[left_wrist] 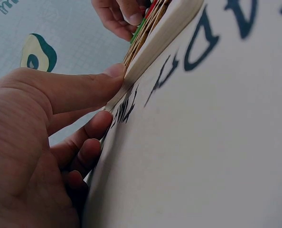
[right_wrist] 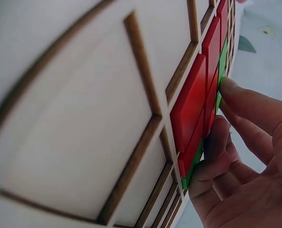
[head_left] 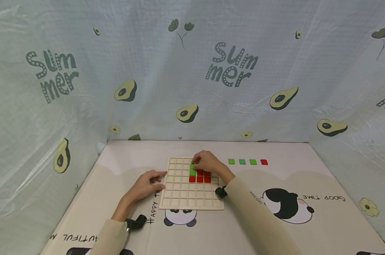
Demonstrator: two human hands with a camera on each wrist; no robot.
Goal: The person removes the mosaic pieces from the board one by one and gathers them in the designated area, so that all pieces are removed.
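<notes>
A pale wooden grid board (head_left: 179,194) lies on the table, with red tiles (head_left: 200,179) and green tiles (head_left: 192,173) set in its upper right squares. My right hand (head_left: 208,162) reaches over the far part of the board, its thumb and fingertips pinching a green tile (right_wrist: 218,101) at the end of the coloured group. Its palm hides some squares from the head view. Beside the board's left edge is my left hand (head_left: 147,183), index finger and thumb stretched out to touch that edge. Its other fingers bend loosely near the tabletop, as the left wrist view shows.
To the right of the board, several loose tiles stand in a row: green ones (head_left: 231,161) and a red one (head_left: 264,162). The printed tablecloth (head_left: 243,219) shows pandas and lettering. A patterned curtain (head_left: 154,117) closes off the back and sides.
</notes>
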